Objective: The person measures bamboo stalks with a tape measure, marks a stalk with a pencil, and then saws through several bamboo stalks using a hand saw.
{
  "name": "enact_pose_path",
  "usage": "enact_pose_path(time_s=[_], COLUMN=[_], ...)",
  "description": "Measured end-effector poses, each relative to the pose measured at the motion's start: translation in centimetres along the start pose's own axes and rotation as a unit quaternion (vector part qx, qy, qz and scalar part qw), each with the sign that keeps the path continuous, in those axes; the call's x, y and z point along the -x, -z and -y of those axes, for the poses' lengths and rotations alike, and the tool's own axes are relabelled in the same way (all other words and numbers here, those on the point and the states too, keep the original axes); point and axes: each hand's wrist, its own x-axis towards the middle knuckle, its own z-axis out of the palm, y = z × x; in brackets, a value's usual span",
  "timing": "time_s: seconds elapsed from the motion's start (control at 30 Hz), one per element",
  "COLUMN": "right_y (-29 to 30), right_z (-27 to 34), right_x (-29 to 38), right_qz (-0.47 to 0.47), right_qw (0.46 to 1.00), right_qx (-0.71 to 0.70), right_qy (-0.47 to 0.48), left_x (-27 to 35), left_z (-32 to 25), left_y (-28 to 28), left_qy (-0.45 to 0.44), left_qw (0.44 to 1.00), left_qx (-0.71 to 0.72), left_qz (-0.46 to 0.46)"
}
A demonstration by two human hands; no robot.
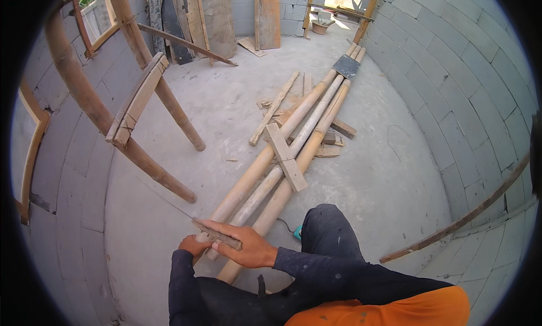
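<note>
My right hand [252,245] grips the worn wooden handle [218,234] of a tool, with a thin blade or wire [165,202] reaching up and left from it. My left hand [195,244] is closed around the near end of a bamboo pole [241,195], right beside the handle. That pole lies with a pale pole [264,186] and another bamboo pole [281,194] on the floor. A short wooden block [286,156] lies across all of them, with wire or cord at its middle. Farther off, a dark square plate [346,66] covers the poles.
Wood offcuts [274,108] lie under and beside the poles. Upright bamboo legs [142,158] with a wooden crosspiece [137,101] stand at left. Boards [211,21] lean on the far wall. A block wall [449,67] runs along the right, where a curved wooden strip [455,224] slants down.
</note>
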Motion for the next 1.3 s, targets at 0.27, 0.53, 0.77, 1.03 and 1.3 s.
enact_pose_path(time_s=[0.27, 0.53, 0.77, 1.03, 1.3], right_y=[22.3, 34.9, 32.1, 29.0, 35.0], right_z=[11.3, 23.9, 26.4, 35.5, 37.9], right_x=[5.2, 16.4, 31.7, 37.1, 38.1], right_qz=[-0.191, -0.467, -0.501, -0.420, -0.512], right_qw=[0.972, 0.832, 0.740, 0.685, 0.648], right_qx=[-0.072, 0.112, 0.048, -0.038, -0.111], right_qy=[-0.112, -0.278, -0.446, -0.594, -0.554], left_x=[4.0, 21.4, 38.3, 52.6, 45.4], left_z=[-2.2, -8.0, -16.7, -23.7, -32.2], left_y=[4.1, 14.0, 16.4, 14.7, 18.8], left_qy=[0.030, 0.019, 0.071, 0.207, 0.250], left_qw=[0.993, 0.992, 0.990, 0.943, 0.919], left_qx=[-0.082, -0.075, 0.119, 0.240, 0.285], left_qz=[-0.076, -0.101, -0.032, 0.104, 0.110])
